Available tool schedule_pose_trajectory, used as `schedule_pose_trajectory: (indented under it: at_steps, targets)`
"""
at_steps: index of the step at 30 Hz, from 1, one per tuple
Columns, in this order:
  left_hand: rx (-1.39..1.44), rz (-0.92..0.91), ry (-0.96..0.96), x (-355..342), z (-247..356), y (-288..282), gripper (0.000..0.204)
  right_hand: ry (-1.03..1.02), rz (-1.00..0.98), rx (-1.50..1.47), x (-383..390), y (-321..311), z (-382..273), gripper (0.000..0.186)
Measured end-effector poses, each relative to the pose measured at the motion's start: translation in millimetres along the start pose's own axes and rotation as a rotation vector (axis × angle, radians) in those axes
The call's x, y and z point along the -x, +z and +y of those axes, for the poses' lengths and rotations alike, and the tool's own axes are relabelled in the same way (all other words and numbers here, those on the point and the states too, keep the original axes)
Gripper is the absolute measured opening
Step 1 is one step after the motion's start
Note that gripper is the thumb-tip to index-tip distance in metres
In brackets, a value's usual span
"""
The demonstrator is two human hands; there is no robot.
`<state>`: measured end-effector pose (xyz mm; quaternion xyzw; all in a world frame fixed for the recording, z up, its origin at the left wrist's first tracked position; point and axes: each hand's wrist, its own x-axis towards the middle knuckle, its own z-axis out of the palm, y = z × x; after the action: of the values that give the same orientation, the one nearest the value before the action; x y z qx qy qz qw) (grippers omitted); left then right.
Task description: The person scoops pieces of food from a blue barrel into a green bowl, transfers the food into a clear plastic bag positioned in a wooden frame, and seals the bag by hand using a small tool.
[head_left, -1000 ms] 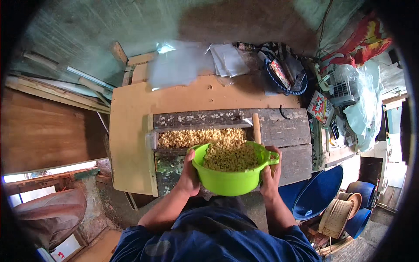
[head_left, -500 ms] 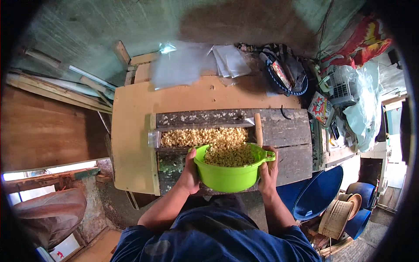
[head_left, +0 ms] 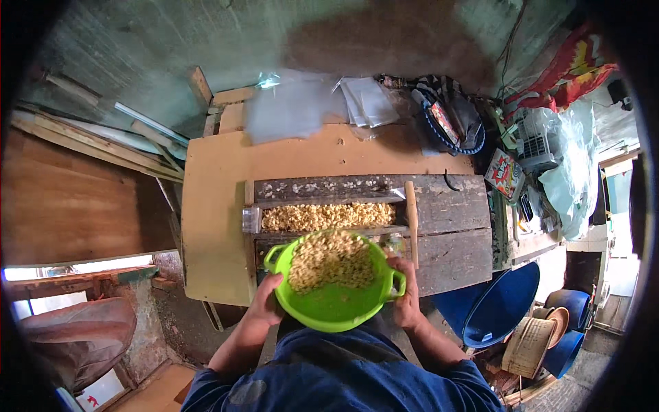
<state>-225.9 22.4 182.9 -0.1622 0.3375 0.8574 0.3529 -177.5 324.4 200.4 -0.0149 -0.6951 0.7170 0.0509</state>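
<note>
head: cluttered shed, worn plank bench

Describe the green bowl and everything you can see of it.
The green bowl is round, bright lime and looks like plastic, with a loop handle on each side. It is tipped away from the person, so the pale yellow kernels inside pile against its far rim, leaving the near inner wall bare. The left hand grips its left side, the right hand its right. It is held above the wooden trough, which holds the same kernels.
</note>
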Motion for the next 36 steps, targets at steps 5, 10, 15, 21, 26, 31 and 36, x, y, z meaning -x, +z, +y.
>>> schedule_pose_trajectory:
  at_steps: [5,10,15,21,26,31,36]
  targets:
    - [-0.322,0.207,0.226,53.8,8.3,-12.0,0.065,0.064,-0.034,0.345,-3.5,26.7,-33.3,0.049]
    - [-0.290,0.314,0.351,80.8,1.2,-29.1,0.073,0.463,-0.247,-0.099,-12.7,100.3,-27.6,0.053]
    - [-0.344,0.371,0.498,103.2,-0.5,-41.3,0.081,0.607,-0.314,-0.118,-28.2,166.1,1.5,0.066]
    - [-0.389,0.473,0.568,124.9,-0.8,-53.0,0.088,0.644,-0.545,0.081,-24.9,228.7,6.5,0.068]
    - [-0.462,0.502,0.529,131.4,9.8,-49.4,0.087,0.675,-0.630,-0.049,-19.2,264.9,7.5,0.053]
    - [-0.353,0.396,0.548,130.1,15.6,-55.3,0.086,1.091,-0.541,-0.380,-19.9,279.2,7.9,0.040]
    - [-0.289,0.368,0.558,120.7,12.5,-86.8,0.087,1.275,-0.487,-0.552,-38.9,260.5,-3.2,0.033]
